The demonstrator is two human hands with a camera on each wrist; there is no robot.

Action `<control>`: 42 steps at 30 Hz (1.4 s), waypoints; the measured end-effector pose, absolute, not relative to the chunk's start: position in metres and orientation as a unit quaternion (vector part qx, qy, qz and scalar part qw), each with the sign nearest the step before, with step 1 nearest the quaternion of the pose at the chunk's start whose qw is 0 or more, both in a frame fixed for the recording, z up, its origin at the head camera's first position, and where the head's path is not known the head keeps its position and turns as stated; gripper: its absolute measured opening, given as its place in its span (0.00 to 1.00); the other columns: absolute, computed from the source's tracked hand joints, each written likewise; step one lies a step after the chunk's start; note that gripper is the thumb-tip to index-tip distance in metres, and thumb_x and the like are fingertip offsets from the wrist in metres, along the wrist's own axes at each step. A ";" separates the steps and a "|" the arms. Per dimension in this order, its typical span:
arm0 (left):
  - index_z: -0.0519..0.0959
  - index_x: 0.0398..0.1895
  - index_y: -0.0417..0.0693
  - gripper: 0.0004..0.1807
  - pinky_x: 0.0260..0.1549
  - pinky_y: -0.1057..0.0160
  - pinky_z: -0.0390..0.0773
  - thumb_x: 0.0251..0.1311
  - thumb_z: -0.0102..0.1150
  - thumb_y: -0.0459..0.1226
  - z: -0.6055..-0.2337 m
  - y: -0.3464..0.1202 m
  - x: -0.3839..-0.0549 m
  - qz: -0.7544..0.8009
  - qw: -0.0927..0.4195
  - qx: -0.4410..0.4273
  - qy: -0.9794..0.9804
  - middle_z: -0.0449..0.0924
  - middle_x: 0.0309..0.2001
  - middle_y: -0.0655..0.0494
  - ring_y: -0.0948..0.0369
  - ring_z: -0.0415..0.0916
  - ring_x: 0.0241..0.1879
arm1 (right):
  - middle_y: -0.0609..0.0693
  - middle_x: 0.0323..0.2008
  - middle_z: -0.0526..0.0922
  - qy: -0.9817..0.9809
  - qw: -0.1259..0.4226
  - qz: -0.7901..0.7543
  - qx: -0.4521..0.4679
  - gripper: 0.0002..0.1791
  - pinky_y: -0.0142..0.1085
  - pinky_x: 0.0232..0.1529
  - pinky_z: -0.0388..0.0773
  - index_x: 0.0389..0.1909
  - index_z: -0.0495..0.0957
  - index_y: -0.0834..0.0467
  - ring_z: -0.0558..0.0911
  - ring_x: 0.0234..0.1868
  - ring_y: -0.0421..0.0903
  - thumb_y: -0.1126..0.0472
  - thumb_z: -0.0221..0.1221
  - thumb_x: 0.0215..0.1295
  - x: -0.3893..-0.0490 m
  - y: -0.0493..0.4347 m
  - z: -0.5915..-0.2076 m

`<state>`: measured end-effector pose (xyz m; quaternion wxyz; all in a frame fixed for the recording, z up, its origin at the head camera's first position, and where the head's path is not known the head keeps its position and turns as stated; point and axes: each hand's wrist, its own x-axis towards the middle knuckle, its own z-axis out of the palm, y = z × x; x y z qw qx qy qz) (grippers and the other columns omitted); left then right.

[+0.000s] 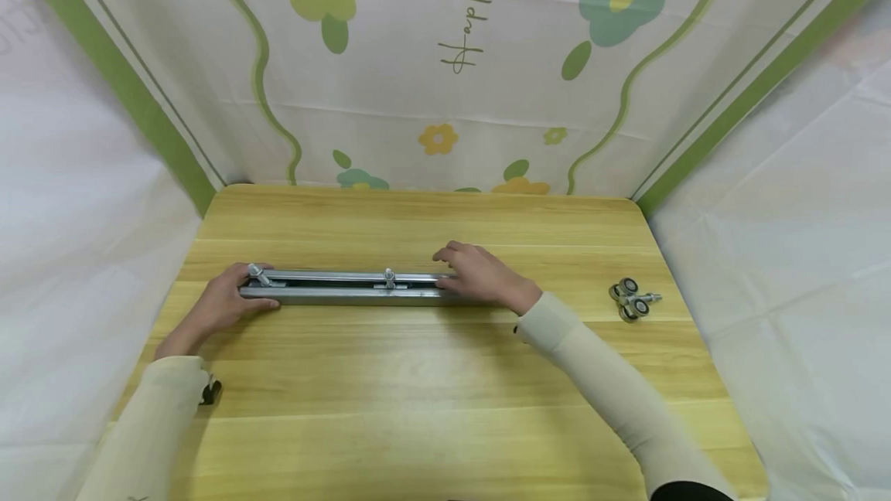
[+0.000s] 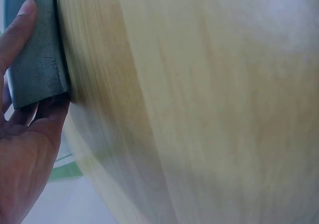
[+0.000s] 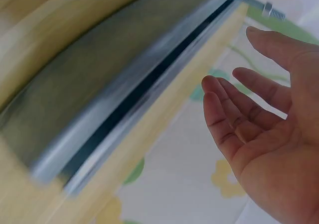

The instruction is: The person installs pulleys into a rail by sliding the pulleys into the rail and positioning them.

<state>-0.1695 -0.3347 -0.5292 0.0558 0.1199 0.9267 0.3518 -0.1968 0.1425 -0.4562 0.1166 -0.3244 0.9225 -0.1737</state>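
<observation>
A long silver metal channel rail [image 1: 348, 298] with a slot along its top lies across the wooden table. My left hand [image 1: 221, 301] grips its left end, the thumb along the near side, the fingers round the end and partly hidden in the left wrist view. A threaded bolt [image 1: 259, 275] pokes up tilted from the slot beside that hand. Another bolt [image 1: 389, 278] stands upright near the middle, on a flat piece in the slot. My right hand [image 1: 485, 277] is over the right part of the rail, hiding that end; its relaxed fingers [image 3: 224, 119] hold nothing.
To the right on the wooden table [image 1: 418, 393] lies a roller trolley [image 1: 629, 301] with several wheels and a threaded stem. A white cloth with printed flowers [image 1: 438, 139] rises behind the table's far edge, and white sheets [image 1: 800, 269] hang at both sides.
</observation>
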 end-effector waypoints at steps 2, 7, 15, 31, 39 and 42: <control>0.77 0.66 0.38 0.37 0.58 0.31 0.70 0.56 0.82 0.41 -0.530 -0.334 -0.169 0.352 0.056 0.120 0.927 0.78 0.58 0.30 0.33 0.73 0.61 | 0.60 0.62 0.82 0.925 0.117 -0.174 -0.317 0.25 0.48 0.57 0.84 0.67 0.78 0.65 0.85 0.56 0.55 0.55 0.65 0.76 -0.195 0.157 -0.456; 0.77 0.67 0.38 0.37 0.58 0.31 0.70 0.56 0.82 0.41 -0.530 -0.333 -0.169 0.351 0.059 0.118 0.927 0.78 0.59 0.29 0.32 0.73 0.61 | 0.61 0.61 0.83 0.935 0.104 -0.162 -0.298 0.24 0.49 0.57 0.84 0.67 0.79 0.65 0.85 0.58 0.56 0.55 0.64 0.77 -0.191 0.195 -0.457; 0.76 0.68 0.38 0.38 0.59 0.29 0.69 0.56 0.82 0.42 -0.531 -0.334 -0.171 0.348 0.064 0.118 0.928 0.77 0.61 0.28 0.31 0.72 0.62 | 0.65 0.61 0.83 0.949 0.086 -0.155 -0.259 0.26 0.54 0.55 0.84 0.66 0.78 0.67 0.86 0.56 0.61 0.55 0.65 0.76 -0.185 0.268 -0.453; 0.76 0.68 0.38 0.38 0.60 0.28 0.68 0.56 0.81 0.42 -0.531 -0.336 -0.171 0.349 0.063 0.117 0.928 0.77 0.61 0.28 0.31 0.71 0.63 | 0.73 0.63 0.77 0.975 0.066 -0.122 -0.174 0.22 0.66 0.63 0.74 0.67 0.75 0.71 0.77 0.64 0.72 0.59 0.55 0.83 -0.166 0.388 -0.452; 0.76 0.68 0.38 0.39 0.60 0.28 0.69 0.56 0.82 0.43 -0.530 -0.336 -0.171 0.347 0.066 0.114 0.929 0.77 0.61 0.28 0.31 0.71 0.63 | 0.76 0.64 0.75 0.977 0.088 -0.133 -0.142 0.23 0.70 0.64 0.70 0.67 0.74 0.73 0.73 0.65 0.75 0.60 0.55 0.83 -0.158 0.444 -0.459; 0.76 0.68 0.38 0.39 0.59 0.29 0.69 0.56 0.82 0.42 -0.531 -0.337 -0.172 0.349 0.065 0.113 0.928 0.77 0.61 0.28 0.31 0.72 0.62 | 0.78 0.63 0.75 0.978 0.092 -0.125 -0.136 0.22 0.71 0.62 0.70 0.66 0.74 0.75 0.73 0.64 0.77 0.64 0.55 0.81 -0.158 0.462 -0.460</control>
